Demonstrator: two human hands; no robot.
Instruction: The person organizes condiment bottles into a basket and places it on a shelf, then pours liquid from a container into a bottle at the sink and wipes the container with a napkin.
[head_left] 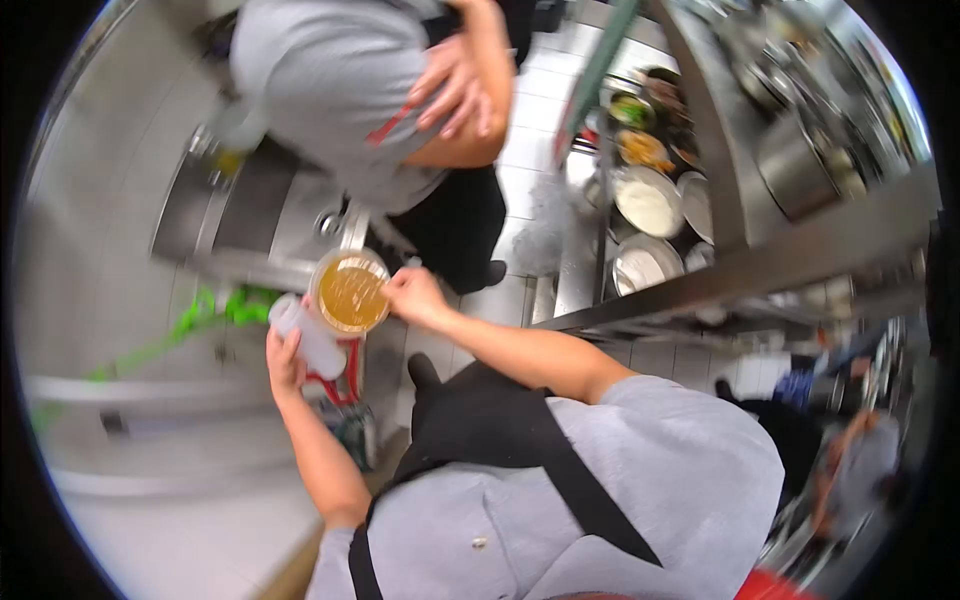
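Note:
My left hand [284,362] is wrapped round a whitish translucent bottle [315,345], which is tilted beside a round clear tub [318,290]. Inside the tub is an amber-brown liquid [352,293] with light streaks on its surface. The fingers of my right hand [416,298] are closed at the tub's right rim. Whether they also hold a small utensil there is too blurred to tell. Bottle and tub are close together, and I cannot tell whether they touch.
A co-worker in a grey shirt [330,80] stands just ahead, arms crossed. Beyond the tub is a steel sink counter [270,215]. Steel shelving [722,130] on the right holds several food containers, including a white-filled bowl [648,202]. Another person [860,470] is at the far right.

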